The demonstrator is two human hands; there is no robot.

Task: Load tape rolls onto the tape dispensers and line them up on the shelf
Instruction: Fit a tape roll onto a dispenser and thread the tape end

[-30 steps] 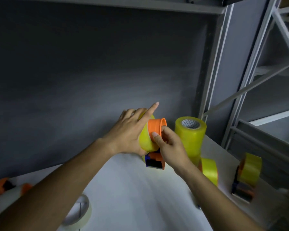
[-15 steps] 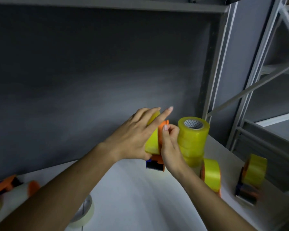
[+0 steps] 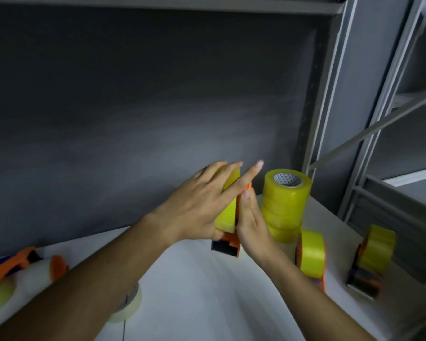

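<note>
I see my left hand laid flat against the side of a glossy yellow tape roll, fingers straight and spread, index pointing up past the rim. That roll sits upright on an orange plastic tape dispenser with a dark serrated cutter block at its lower end; the pair is above the white shelf, near the back wall. My right hand presses the dispenser's other side, fingers straight and close together, thumb tip on the orange hub edge. Whether the dispenser's base touches the shelf I cannot tell.

Just right of my right hand stands a tall cylindrical stack of translucent yellow tape rolls, its cardboard core showing a triangular pattern at the top. In front of it, a second loaded orange dispenser with a yellow roll stands on edge, and further right a third loaded dispenser near the grey metal shelf upright.

At far left lie an orange-handled dispenser, blurred, and a pale cream tape roll lying flat, partly under my left forearm
</note>
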